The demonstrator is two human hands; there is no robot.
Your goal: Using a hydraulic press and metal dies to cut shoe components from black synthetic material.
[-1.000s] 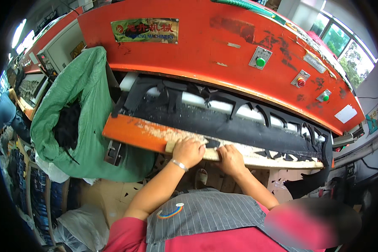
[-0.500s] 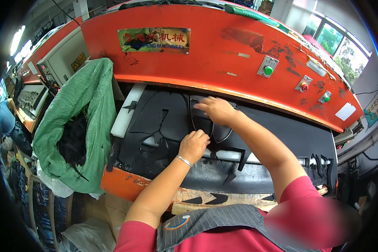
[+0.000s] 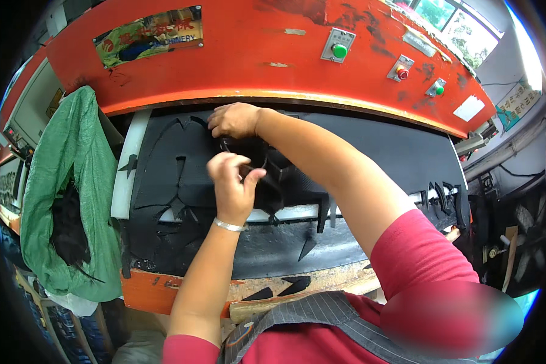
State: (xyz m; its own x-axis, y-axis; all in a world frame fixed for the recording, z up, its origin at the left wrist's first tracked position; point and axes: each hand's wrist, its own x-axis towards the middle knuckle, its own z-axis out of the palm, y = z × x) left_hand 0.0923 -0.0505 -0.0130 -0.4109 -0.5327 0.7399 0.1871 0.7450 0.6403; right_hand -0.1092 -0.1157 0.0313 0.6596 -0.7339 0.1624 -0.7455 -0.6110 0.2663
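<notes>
Both hands have left the pale front edge of the table (image 3: 340,281) and are now over the black sheet (image 3: 370,145), on the near side of the red beam (image 3: 255,67). Since the latest earlier frame, the right hand (image 3: 238,121) has shifted toward the beam's left end and stands almost straight beyond the left hand (image 3: 233,187); the dark piece (image 3: 266,191), then flat, is now blurred and appears tilted.

The dark piece is located beside the hands, on the beam's near side, left of its middle. It is black with curved edges. Left hand: thumb and fingers parted at the piece's edge; blur prevents telling whether they pinch it. Right hand: fingers curled downward, nearest the beam; fingertips hidden, grip cannot be told.

Markings: a nameplate (image 3: 148,37) on the beam's left part bears red characters and blue lettering. Right of the beam's middle, the plate around a green button (image 3: 339,51) carries print too small to read. A poster (image 3: 517,104) beyond the beam's right end shows dark characters.
</notes>
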